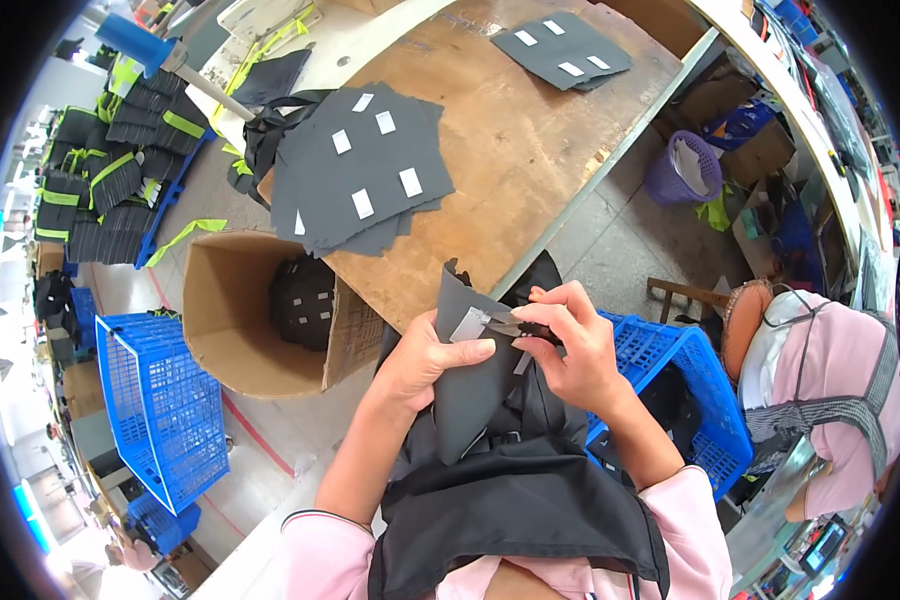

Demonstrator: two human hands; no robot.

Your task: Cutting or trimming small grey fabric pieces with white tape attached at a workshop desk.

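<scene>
In the head view, the person's left grip [417,362] is closed on a dark grey, flexible flat panel [460,400], its thumb pressed on the upper face just below a white rectangular patch [470,323]; the fingers behind the panel are mostly hidden. The panel lies between the two grips, tilted above the lap. The right grip [582,350] is clasped around a small, pointed metal hand tool [505,327], whose tip meets the patch's right edge; whether its blades are apart cannot be told. Ahead and left of the left grip, a fanned stack of dark grey, white-patched panels [365,165] lies on a worn brown wooden table [515,150]; a smaller stack [540,55] sits far ahead of the right grip. A brown cardboard box [220,325] stands left of the left grip. The step in hand appears to be close trimming or picking at the patch's edge. The next move seems to call for the left grip keeping the panel taut while the right guides the tip finely, sparing the panel.
</scene>
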